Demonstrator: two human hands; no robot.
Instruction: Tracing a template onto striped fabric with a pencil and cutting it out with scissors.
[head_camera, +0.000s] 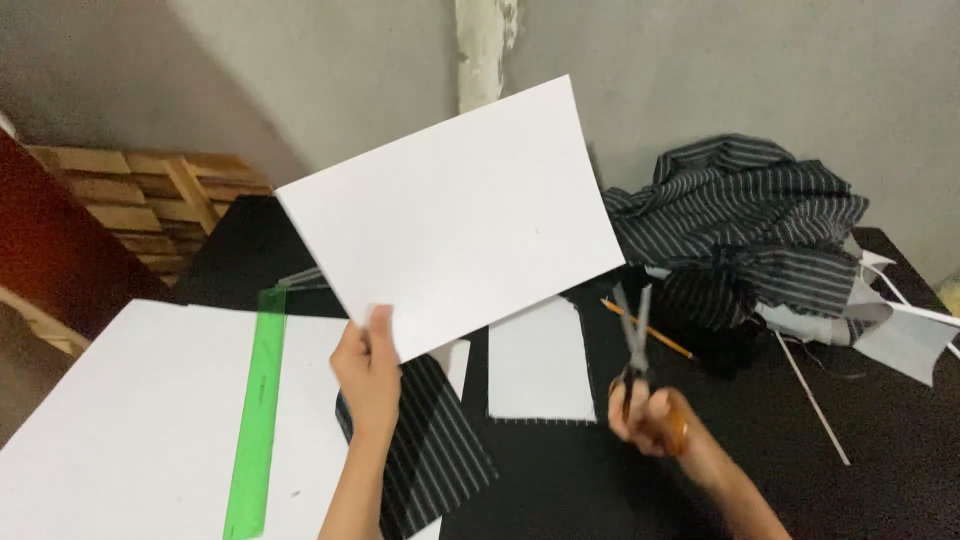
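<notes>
A white sheet of card is held up above a black table, pinched at its lower corner between thumb and fingers of the left hand. The right hand is closed through the orange handles of a pair of scissors, whose blades point upward, slightly parted, just below the sheet's lower edge and apart from it.

Because the sheet is gripped at one corner only, it could sag or twist, and a cut begun this way might wander or tear. The upturned blades are near the left forearm, so a slip could nick it.

On the table's near left corner lies a large white board with a green ruler laid across it. A striped dark fabric piece lies under the left wrist, and a white cut piece lies mid-table. A pencil rests beside a heap of striped cloth at the far right corner, with pale scraps by it. A grey wall stands behind, with a wooden pallet leaning at the left.
</notes>
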